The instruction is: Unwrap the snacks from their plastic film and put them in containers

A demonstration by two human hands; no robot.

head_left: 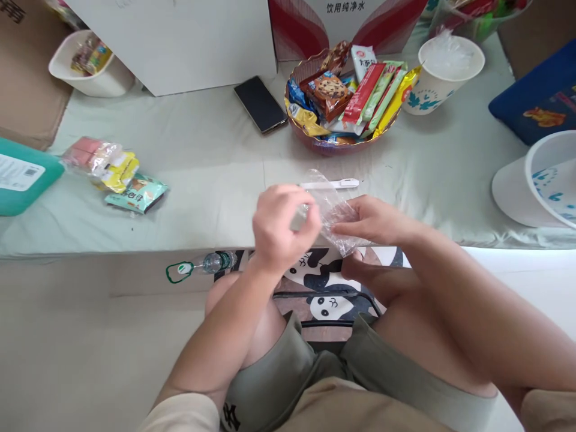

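A clear plastic bag, thin and crinkled, is between my hands over the table's front edge. My left hand is closed, with thumb and fingertips curled together at the bag's left side; the exact pinch point is blurred. From the right, my right hand grips the bag between thumb and fingers. A white pen-like cutter lies on the table just beyond, partly covered by the bag. Past it stands a gold-rimmed bowl heaped with wrapped snacks.
A phone lies left of the bowl. Paper cups and a white bin stand at right. Snack packs and a white tub are at left. Below the table are a bottle and a panda-print mat.
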